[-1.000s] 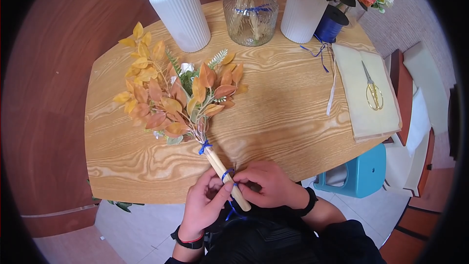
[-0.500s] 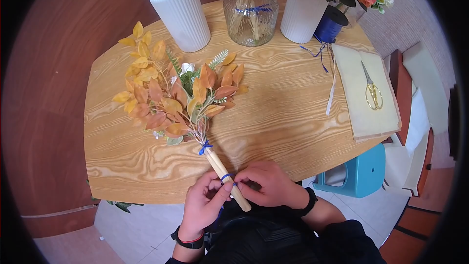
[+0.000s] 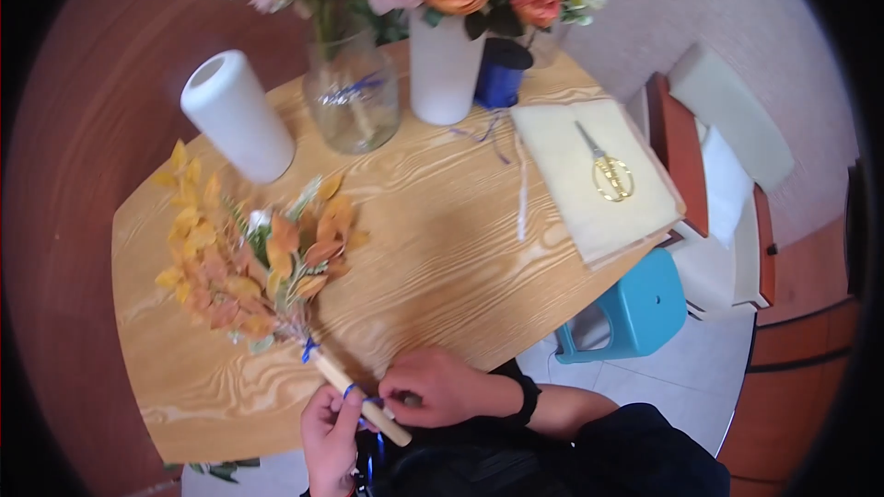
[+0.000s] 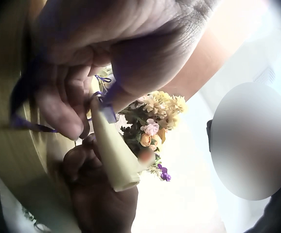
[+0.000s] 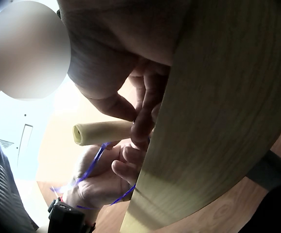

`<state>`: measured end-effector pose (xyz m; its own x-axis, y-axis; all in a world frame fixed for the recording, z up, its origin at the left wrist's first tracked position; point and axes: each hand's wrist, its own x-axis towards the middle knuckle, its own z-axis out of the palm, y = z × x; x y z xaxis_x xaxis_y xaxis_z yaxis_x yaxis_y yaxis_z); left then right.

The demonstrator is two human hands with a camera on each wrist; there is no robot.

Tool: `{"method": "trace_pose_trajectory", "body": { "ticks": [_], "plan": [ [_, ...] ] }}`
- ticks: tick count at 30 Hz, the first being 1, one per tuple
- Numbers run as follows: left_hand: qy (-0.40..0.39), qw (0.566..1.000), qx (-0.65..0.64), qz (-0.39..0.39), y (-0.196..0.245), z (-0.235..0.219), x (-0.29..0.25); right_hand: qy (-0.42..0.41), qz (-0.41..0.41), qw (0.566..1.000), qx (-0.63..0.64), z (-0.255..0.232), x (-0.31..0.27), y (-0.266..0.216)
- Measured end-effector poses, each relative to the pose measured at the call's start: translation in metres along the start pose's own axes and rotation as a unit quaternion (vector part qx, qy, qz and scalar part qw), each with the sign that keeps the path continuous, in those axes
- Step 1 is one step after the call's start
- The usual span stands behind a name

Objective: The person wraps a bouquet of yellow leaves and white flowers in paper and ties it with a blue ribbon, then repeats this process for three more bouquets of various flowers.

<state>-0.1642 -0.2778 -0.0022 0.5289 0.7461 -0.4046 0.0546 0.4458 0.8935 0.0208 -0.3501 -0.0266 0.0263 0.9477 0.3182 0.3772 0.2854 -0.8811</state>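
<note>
A bouquet of orange and yellow artificial leaves lies on the table, its stems bound in a pale paper wrap that points toward the person. A blue ribbon bow is tied at the top of the wrap. Lower down, a second blue ribbon goes around it. The left hand grips the wrap from the left, thumb on top by this ribbon. Close at the other side, the right hand pinches the ribbon between thumb and fingertips. Loose blue ribbon trails below the wrap's open end in the right wrist view.
A white vase, a glass vase and a white vase with flowers stand at the back. Beside them is a blue ribbon spool. Gold-handled scissors lie on pale sheets. A teal stool stands below.
The head view has turned, so everything on the table appears shifted left and lower. The right hand has drawn slightly away from the wrap, with ribbon stretched between them.
</note>
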Motion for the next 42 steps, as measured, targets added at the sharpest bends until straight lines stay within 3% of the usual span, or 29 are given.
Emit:
{"method": "trace_pose_trajectory", "body": {
  "ticks": [5, 9, 12, 17, 20, 26, 29, 32, 34, 36, 38, 39, 42],
  "plan": [
    [0.047, 0.996, -0.070, -0.010, 0.003, 0.003, 0.000, -0.032, -0.023, 0.999, -0.030, -0.002, -0.011, 0.000],
    [0.059, 0.995, -0.074, -0.007, -0.002, -0.002, 0.002, -0.077, 0.048, 0.996, 0.015, -0.028, -0.026, -0.010],
    [0.048, 0.996, -0.075, -0.003, -0.008, -0.008, 0.004, -0.059, 0.061, 0.989, -0.120, -0.070, -0.034, -0.020],
    [0.035, 0.998, -0.041, -0.012, -0.007, -0.010, 0.008, 0.070, 0.089, 0.964, -0.239, -0.146, -0.027, -0.070],
    [0.029, 0.999, -0.029, -0.002, -0.009, -0.012, 0.009, 0.188, 0.115, 0.918, -0.330, -0.171, -0.012, -0.083],
    [0.025, 0.999, -0.032, -0.018, -0.002, -0.008, 0.006, 0.284, 0.109, 0.860, -0.409, -0.221, 0.052, -0.059],
    [0.015, 0.999, -0.043, -0.017, -0.003, -0.007, 0.006, 0.270, 0.131, 0.854, -0.424, -0.241, 0.084, -0.020],
    [0.001, 0.998, -0.055, -0.005, -0.005, -0.009, 0.006, 0.129, 0.157, 0.766, -0.610, -0.241, 0.094, 0.017],
    [-0.003, 0.999, -0.039, 0.014, -0.004, -0.006, 0.006, 0.090, 0.215, 0.736, -0.636, -0.232, 0.098, 0.027],
    [-0.003, 0.999, -0.038, 0.031, -0.004, -0.006, 0.005, 0.068, 0.197, 0.716, -0.666, -0.218, 0.096, 0.026],
    [-0.014, 0.998, -0.046, 0.049, -0.009, -0.004, 0.008, 0.087, 0.146, 0.742, -0.648, -0.202, 0.088, 0.021],
    [-0.019, 0.997, -0.041, 0.055, -0.011, -0.007, 0.008, 0.061, 0.181, 0.762, -0.619, -0.183, 0.089, 0.003],
    [-0.021, 0.996, 0.058, 0.063, -0.009, -0.014, 0.007, 0.016, 0.140, 0.838, -0.527, -0.131, 0.069, -0.030]
  ]
}}
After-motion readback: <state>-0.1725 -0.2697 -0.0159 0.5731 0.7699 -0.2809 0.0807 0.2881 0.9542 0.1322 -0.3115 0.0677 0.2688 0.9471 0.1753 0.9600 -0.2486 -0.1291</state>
